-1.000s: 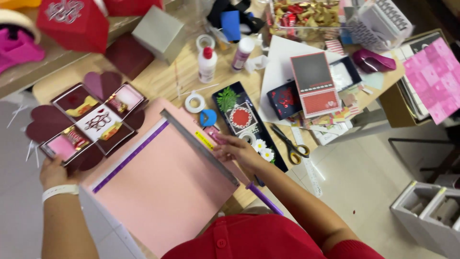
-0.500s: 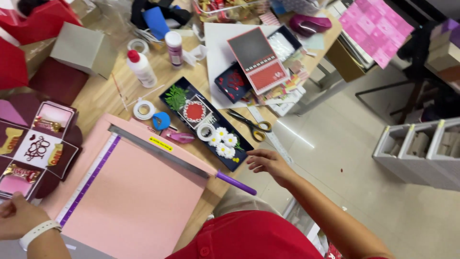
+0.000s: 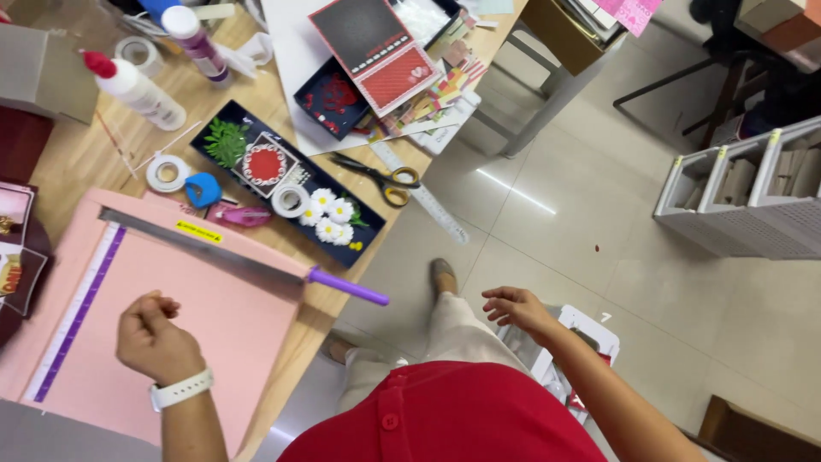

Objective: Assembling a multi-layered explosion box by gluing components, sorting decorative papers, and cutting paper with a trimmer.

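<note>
Pink sheet (image 3: pixel 214 316) under loosely curled left hand (image 3: pixel 154 342): press flat. Right hand (image 3: pixel 517 308) open, empty, off worktop (image 3: pixel 77 158); bring to purple cutter handle (image 3: pixel 346 287).

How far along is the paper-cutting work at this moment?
Done: the pink sheet lies on the paper trimmer with the blade arm down across it. In hand: the left hand rests on the sheet; the right hand is off the table, open, above a white basket on the floor. Whether the cut is made cannot be told.
</note>
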